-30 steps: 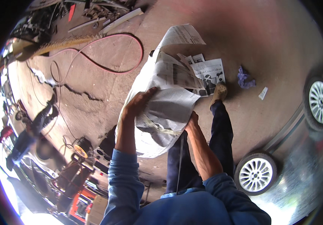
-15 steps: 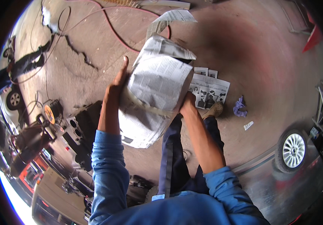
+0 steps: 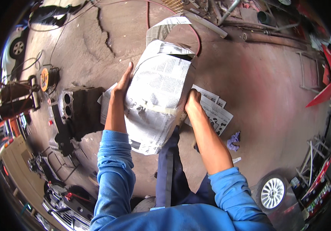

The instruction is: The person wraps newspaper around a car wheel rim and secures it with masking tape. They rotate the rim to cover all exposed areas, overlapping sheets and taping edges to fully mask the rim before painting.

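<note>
We counted one newspaper-wrapped bundle (image 3: 157, 96), two hands (image 3: 124, 81) (image 3: 192, 103) on it, one engine block (image 3: 77, 109) left, one purple rag (image 3: 233, 141) right, two car wheels (image 3: 272, 192) (image 3: 18, 47).

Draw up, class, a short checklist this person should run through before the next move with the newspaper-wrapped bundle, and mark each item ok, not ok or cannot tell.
1. Left hand flat against the left side of the newspaper-wrapped bundle: ok.
2. Right hand gripping the bundle's lower right edge: ok.
3. Tape strip holding the wrapping shut across the middle: ok.
4. Top of the wrapping closed: not ok, a paper flap stands open.
5. Floor ahead free of trip hazards: not ok, loose newspaper sheets, a red hose and an engine block lie close.
6. What is inside the bundle, and its weight: cannot tell.
</note>
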The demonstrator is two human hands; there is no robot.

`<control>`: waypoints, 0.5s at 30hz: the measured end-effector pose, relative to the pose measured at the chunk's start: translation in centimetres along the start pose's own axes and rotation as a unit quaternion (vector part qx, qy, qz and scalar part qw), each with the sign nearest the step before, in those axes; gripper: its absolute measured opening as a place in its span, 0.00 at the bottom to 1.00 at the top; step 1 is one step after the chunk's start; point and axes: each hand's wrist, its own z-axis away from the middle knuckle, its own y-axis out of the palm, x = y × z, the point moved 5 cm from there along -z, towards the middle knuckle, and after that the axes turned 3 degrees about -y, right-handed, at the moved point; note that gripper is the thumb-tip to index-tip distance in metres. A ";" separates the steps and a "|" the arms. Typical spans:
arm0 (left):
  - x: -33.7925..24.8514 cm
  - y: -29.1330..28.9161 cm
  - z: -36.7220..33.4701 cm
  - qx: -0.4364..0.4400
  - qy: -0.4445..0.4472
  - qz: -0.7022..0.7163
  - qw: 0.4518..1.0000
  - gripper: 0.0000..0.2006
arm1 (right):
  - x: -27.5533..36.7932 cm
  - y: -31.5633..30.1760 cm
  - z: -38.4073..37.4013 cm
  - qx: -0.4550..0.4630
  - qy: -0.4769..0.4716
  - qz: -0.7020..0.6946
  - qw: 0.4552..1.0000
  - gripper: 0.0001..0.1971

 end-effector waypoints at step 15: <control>20.9 3.2 9.4 -0.167 0.199 0.217 0.941 0.42 | -3.6 -7.3 -1.2 0.144 -0.181 0.361 0.904 0.17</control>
